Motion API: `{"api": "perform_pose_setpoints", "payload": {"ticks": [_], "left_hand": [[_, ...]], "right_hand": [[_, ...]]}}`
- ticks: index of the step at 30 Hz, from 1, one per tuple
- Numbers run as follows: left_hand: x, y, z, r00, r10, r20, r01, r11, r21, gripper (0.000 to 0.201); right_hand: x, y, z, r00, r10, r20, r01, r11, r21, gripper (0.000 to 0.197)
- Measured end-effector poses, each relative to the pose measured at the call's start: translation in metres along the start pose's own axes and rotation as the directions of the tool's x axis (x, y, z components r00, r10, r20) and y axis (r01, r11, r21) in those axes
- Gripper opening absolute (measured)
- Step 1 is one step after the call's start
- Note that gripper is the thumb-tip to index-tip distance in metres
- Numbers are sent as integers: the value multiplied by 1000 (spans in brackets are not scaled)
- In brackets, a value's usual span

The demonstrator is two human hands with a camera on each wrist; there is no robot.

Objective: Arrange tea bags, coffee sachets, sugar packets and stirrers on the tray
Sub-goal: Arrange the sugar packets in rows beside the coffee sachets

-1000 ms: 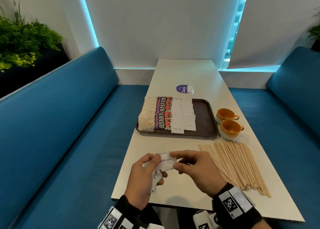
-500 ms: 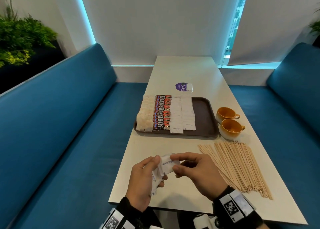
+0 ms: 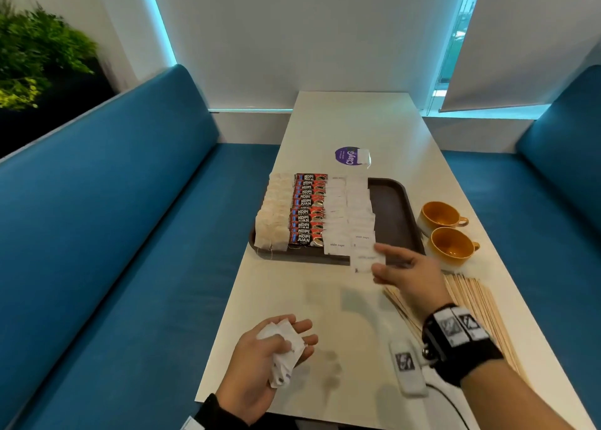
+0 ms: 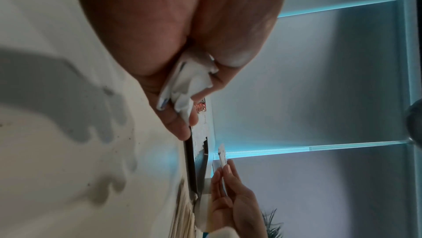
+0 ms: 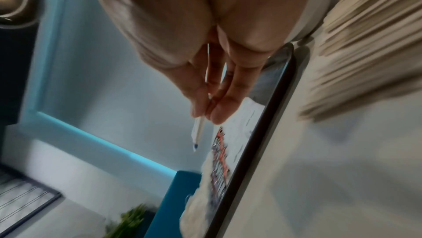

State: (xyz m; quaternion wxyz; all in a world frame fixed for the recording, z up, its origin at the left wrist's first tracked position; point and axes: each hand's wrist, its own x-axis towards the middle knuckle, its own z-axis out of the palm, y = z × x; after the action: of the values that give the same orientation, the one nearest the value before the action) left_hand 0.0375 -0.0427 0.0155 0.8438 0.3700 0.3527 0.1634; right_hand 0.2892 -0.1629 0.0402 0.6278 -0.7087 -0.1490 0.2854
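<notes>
In the lower left of the head view, the left hand [image 3: 260, 361] curls around a small bunch of spare sugar packets [image 3: 283, 348] above the table's near edge. At centre, the brown tray [image 3: 395, 215] carries rows of tea bags [image 3: 273, 215], coffee sachets [image 3: 307, 213] and sugar. Right of centre, the right hand [image 3: 409, 276] pinches one sugar packet [image 3: 366, 260] over the tray's near rim. The sugar step seems underway; next it likely needs laying at the column's near end. The stirrers [image 3: 481, 312], lower right, lie on the table, off the tray.
</notes>
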Motion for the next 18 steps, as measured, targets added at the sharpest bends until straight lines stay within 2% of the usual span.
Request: {"api": "perform_pose_setpoints", "payload": {"ticks": [4, 9, 14, 18], "left_hand": [[12, -6, -12, 999, -1, -50, 3, 999, 53, 37], [25, -2, -26, 995, -14, -96, 22, 997, 77, 40], [29, 6, -32, 1000, 1, -4, 0, 995, 104, 42], [27, 5, -30, 997, 38, -74, -29, 993, 117, 23]], "right_hand": [[68, 9, -12, 992, 115, -52, -112, 992, 60, 32], [120, 25, -6, 993, 98, -73, -108, 981, -161, 25], [135, 27, 4, 993, 49, -103, -91, 885, -457, 24], [139, 26, 7, 994, 57, -91, -97, 842, -531, 25]]}}
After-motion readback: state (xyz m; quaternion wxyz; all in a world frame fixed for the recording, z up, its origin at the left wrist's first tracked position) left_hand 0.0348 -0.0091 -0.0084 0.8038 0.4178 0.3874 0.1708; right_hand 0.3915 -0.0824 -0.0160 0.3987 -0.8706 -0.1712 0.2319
